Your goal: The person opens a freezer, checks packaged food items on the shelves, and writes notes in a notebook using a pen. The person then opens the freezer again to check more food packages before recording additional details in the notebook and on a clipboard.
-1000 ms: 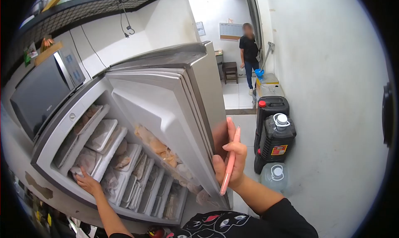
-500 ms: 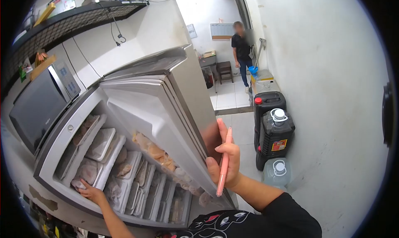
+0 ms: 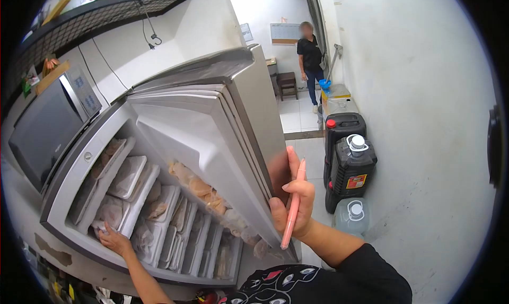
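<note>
A tall upright freezer [image 3: 55,211] stands open, its shelves holding several trays and clear bags of food. My left hand [image 3: 115,240] reaches in at an upper shelf, its fingers closed on the edge of a clear plastic bag [image 3: 112,213] with pale contents; the fingertips are partly hidden. At the outer edge of the freezer door [image 3: 183,131], my right hand [image 3: 301,206] rests with its palm side against the door. A pink pen [image 3: 293,211] is held across its fingers, tip upward. Bags of yellowish food [image 3: 200,188] fill the inside of the door.
A microwave [image 3: 50,129] is at the left beneath a black wire shelf [image 3: 106,17]. Along the right wall stand black jerrycans [image 3: 350,163] and a clear water jug [image 3: 352,219]. A person [image 3: 310,57] stands in the doorway beyond, near a small stool [image 3: 287,85].
The freezer door has swung a little farther to the right, with my right hand and the pen moving along with it. My left hand has shifted only slightly at the bag.
</note>
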`<state>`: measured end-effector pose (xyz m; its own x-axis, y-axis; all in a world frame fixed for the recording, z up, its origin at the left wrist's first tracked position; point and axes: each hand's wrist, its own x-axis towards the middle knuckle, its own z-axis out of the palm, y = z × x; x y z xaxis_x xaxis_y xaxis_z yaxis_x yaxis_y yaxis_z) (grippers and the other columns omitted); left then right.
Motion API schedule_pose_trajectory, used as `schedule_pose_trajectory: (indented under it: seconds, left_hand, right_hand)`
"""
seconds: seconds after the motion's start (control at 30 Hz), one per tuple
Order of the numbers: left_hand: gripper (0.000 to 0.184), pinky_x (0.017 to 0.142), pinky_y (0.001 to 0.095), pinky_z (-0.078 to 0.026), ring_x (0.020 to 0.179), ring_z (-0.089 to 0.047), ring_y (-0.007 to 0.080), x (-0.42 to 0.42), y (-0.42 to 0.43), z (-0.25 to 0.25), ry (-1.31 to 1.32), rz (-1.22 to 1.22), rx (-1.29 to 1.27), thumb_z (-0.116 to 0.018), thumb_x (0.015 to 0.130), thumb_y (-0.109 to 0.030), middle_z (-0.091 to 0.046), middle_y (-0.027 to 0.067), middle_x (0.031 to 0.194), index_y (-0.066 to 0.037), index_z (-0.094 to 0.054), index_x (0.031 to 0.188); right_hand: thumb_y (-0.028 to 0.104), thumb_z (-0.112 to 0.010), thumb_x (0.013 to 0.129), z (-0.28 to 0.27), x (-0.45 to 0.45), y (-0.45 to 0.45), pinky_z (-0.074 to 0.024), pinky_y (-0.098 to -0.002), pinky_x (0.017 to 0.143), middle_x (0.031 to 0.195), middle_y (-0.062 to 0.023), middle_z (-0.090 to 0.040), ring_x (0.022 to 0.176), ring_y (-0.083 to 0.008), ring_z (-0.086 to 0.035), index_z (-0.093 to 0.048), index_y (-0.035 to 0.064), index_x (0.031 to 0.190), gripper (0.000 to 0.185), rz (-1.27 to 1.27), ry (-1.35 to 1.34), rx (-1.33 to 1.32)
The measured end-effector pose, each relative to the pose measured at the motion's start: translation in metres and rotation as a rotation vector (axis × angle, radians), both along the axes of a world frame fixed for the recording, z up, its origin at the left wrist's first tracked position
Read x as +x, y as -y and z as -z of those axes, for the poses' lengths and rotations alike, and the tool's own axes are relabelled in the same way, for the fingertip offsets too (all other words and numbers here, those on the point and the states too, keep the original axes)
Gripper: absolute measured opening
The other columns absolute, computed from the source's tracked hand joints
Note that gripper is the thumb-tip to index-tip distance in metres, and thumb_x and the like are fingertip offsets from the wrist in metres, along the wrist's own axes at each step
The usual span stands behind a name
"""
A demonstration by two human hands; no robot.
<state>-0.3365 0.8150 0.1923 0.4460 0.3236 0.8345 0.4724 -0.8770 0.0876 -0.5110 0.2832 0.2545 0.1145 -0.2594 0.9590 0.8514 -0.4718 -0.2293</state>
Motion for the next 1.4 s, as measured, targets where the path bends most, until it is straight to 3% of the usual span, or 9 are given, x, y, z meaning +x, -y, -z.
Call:
schedule_pose_trajectory:
  seconds: [0.33, 0.53, 0.7, 0.8, 0.9, 1.13, 1.4]
  left_hand:
    - [0.064, 0.099, 0.0414, -0.033, 0.12, -0.037, 0.0333, 0.004, 0.004, -0.004, 0.052, -0.025, -0.029, -0.067, 0.073, -0.002, -0.034, 0.0147, 0.133, -0.024, -0.043, 0.128]
    - [0.063, 0.097, 0.0428, -0.034, 0.118, -0.038, 0.033, 0.006, -0.005, 0.012, 0.16, 0.065, 0.103, -0.068, 0.073, -0.003, -0.034, 0.0137, 0.132, -0.024, -0.043, 0.127]
    - [0.062, 0.095, 0.0435, -0.037, 0.115, -0.039, 0.0363, 0.019, -0.006, 0.015, 0.212, -0.035, 0.028, -0.067, 0.075, -0.006, -0.034, 0.0195, 0.13, -0.024, -0.042, 0.129]
    - [0.062, 0.094, 0.0435, -0.037, 0.114, -0.039, 0.0389, 0.024, -0.009, 0.015, 0.199, -0.107, -0.055, -0.066, 0.078, -0.006, -0.033, 0.0236, 0.128, -0.023, -0.04, 0.132]
    - [0.064, 0.095, 0.0441, -0.037, 0.113, -0.039, 0.0413, 0.029, -0.017, 0.019, 0.191, -0.11, -0.054, -0.061, 0.08, -0.004, -0.032, 0.0266, 0.127, -0.022, -0.035, 0.136]
    - [0.068, 0.101, 0.0456, -0.031, 0.118, -0.035, 0.0473, 0.031, -0.021, 0.026, 0.141, -0.124, -0.031, -0.046, 0.082, 0.005, -0.025, 0.0338, 0.13, -0.013, -0.021, 0.143]
    - [0.065, 0.101, 0.0436, -0.032, 0.119, -0.036, 0.046, 0.019, -0.018, 0.023, 0.123, -0.045, -0.028, -0.044, 0.084, 0.005, -0.023, 0.0338, 0.133, -0.011, -0.021, 0.143]
  right_hand:
    - [0.007, -0.061, 0.08, -0.001, -0.002, 0.003, -0.0251, -0.0454, 0.103, 0.132, -0.0426, -0.029, 0.123, -0.0428, -0.038, -0.04, 0.0062, 0.1, 0.029, 0.043, -0.018, 0.0]
    - [0.007, -0.061, 0.08, -0.004, 0.001, 0.004, -0.0275, -0.0449, 0.101, 0.132, -0.0427, -0.029, 0.117, -0.0406, -0.043, -0.04, 0.006, 0.1, 0.029, 0.086, -0.009, -0.001]
    - [0.008, -0.061, 0.081, -0.001, 0.004, 0.005, -0.0277, -0.0449, 0.101, 0.131, -0.0431, -0.029, 0.117, -0.0398, -0.043, -0.04, 0.0058, 0.1, 0.029, 0.075, -0.001, 0.003]
    - [0.006, -0.053, 0.084, 0.002, 0.003, 0.009, -0.0076, -0.0512, 0.107, 0.137, -0.043, -0.014, 0.133, -0.0451, -0.019, -0.033, 0.0056, 0.102, 0.027, -0.022, -0.064, -0.058]
    - [0.01, -0.061, 0.082, -0.003, 0.002, 0.006, -0.0269, -0.0448, 0.101, 0.132, -0.0433, -0.028, 0.12, -0.0408, -0.041, -0.039, 0.006, 0.101, 0.028, 0.066, -0.004, -0.007]
    - [0.009, -0.06, 0.082, -0.002, 0.002, 0.006, -0.0255, -0.0455, 0.102, 0.131, -0.0437, -0.028, 0.121, -0.042, -0.04, -0.039, 0.0058, 0.101, 0.028, 0.053, -0.006, -0.008]
    - [0.009, -0.06, 0.082, -0.002, 0.002, 0.007, -0.0253, -0.0455, 0.102, 0.132, -0.0426, -0.028, 0.12, -0.0419, -0.04, -0.039, 0.0064, 0.1, 0.028, 0.02, -0.008, -0.003]
